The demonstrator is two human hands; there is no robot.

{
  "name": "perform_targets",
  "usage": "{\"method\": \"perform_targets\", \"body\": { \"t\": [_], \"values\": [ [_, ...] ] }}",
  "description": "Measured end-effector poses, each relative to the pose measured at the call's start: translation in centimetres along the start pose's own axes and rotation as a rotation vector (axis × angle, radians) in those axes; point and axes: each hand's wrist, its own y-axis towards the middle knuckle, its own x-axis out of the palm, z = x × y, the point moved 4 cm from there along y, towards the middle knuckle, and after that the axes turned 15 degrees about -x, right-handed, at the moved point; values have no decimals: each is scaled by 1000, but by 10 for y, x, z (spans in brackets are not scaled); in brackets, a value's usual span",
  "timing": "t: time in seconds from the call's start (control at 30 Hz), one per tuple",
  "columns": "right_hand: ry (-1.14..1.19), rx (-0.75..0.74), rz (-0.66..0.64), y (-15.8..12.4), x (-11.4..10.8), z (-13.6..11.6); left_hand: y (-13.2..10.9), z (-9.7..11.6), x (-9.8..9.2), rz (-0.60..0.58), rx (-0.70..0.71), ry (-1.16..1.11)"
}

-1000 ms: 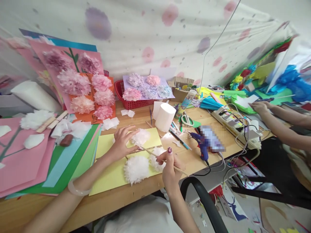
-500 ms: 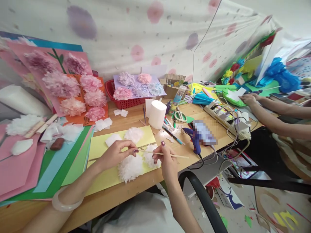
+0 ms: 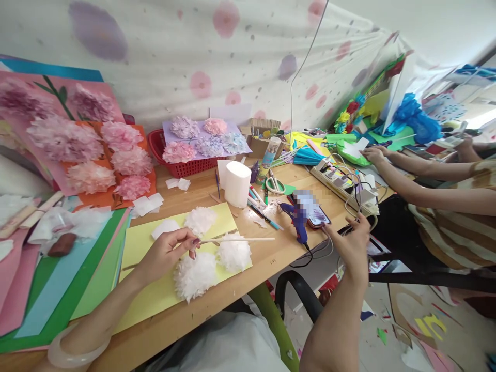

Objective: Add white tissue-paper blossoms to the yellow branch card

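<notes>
My left hand (image 3: 174, 250) pinches one end of a thin pale stick (image 3: 248, 239), which points right across the paper. Under it lies a yellow sheet (image 3: 151, 289) with fluffy white paper flowers (image 3: 196, 276) and brown stem-like strips on it. A folded white tissue square (image 3: 165, 229) rests near the sheet's far edge. My right hand (image 3: 351, 245) is open at the table's right edge, fingers spread, its thumb by the lower corner of a phone (image 3: 318, 216). Whether it touches the phone I cannot tell. Left of the phone lies a blue glue gun (image 3: 296, 222).
A white paper roll (image 3: 237, 183), scissors (image 3: 275, 183) and pens stand or lie behind the sheet. A power strip (image 3: 341, 183) with cables runs along the right. Coloured sheets (image 3: 58, 289) lie at left, and a red basket (image 3: 194, 168) stands behind. Another person's arms (image 3: 418, 175) reach in at right.
My right hand has let go of the stick and moved right to the phone. My left hand still holds the stick. The view has turned right, and the phone's screen now shows lit.
</notes>
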Motion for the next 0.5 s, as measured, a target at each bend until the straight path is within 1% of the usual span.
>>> {"method": "perform_targets", "body": {
  "t": [0.1, 0.17, 0.27, 0.5],
  "values": [
    [-2, 67, -127, 1, 30, 6, 2, 0, 1, 23, -10, 11],
    [-18, 87, -154, 0, 41, 1, 2, 2, 2, 29, -16, 17],
    [-59, 90, -136, -5, 46, -8, 2, 3, 4, 24, -35, 14],
    [-93, 73, -13, -34, 45, -26, 2, -1, 7, 5, -74, 17]
  ]
}}
